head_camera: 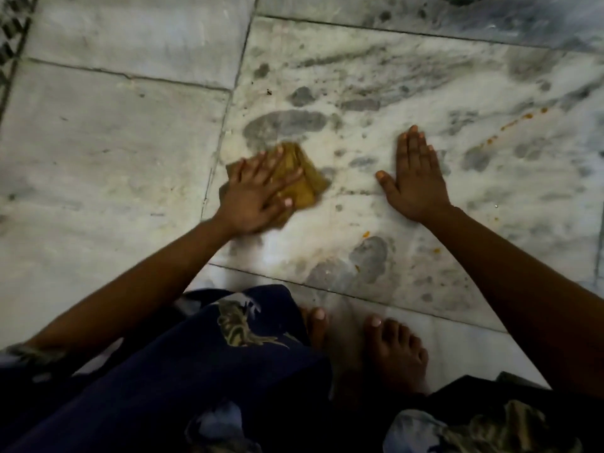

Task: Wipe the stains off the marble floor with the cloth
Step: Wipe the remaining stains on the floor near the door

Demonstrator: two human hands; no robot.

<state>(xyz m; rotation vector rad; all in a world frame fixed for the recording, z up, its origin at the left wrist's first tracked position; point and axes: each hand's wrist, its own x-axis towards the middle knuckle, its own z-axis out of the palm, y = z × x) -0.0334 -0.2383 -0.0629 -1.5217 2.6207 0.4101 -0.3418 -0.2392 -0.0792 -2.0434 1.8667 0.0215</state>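
The left hand [253,194] pressed the cloth [294,178] flat-fingered; the right hand [415,178] lay spread, empty, on the marble floor [114,142] — orange stains [510,125] remained, so wiping looked unfinished.

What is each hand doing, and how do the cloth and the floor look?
Left hand: fingers spread flat, pressing the cloth.
Right hand: flat on the floor, holding nothing.
Cloth: yellow, crumpled, on the floor under the left hand.
Marble floor: orange stains remain right of the right hand.
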